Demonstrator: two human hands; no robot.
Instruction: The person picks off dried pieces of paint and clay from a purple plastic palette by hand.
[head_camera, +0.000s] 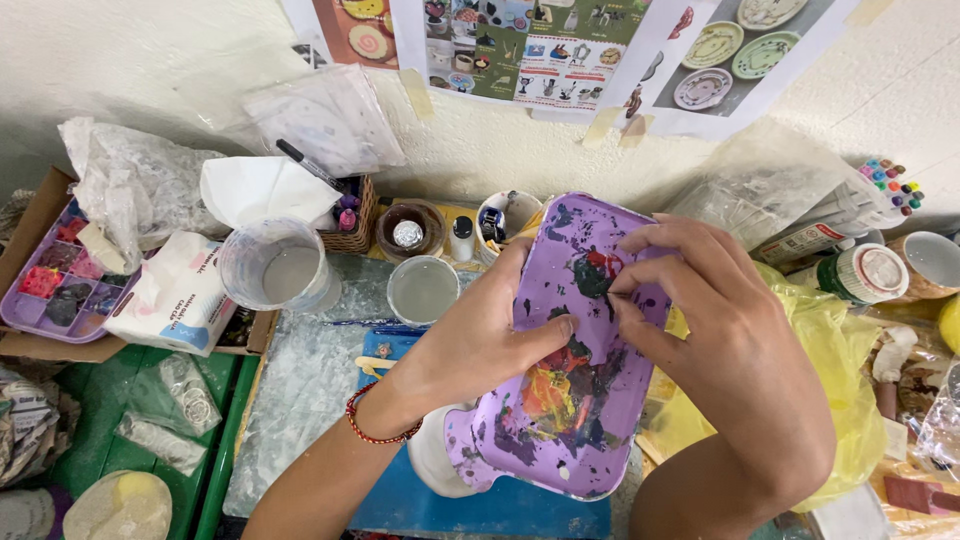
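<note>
Presently the left hand grips the left edge of a purple paint-smeared tray, held tilted above the blue mat, centre near. Right hand pinches at a dried paint patch on its face. Tray judged light, stiff plastic, possibly slick; rims offer the surest hold.
</note>
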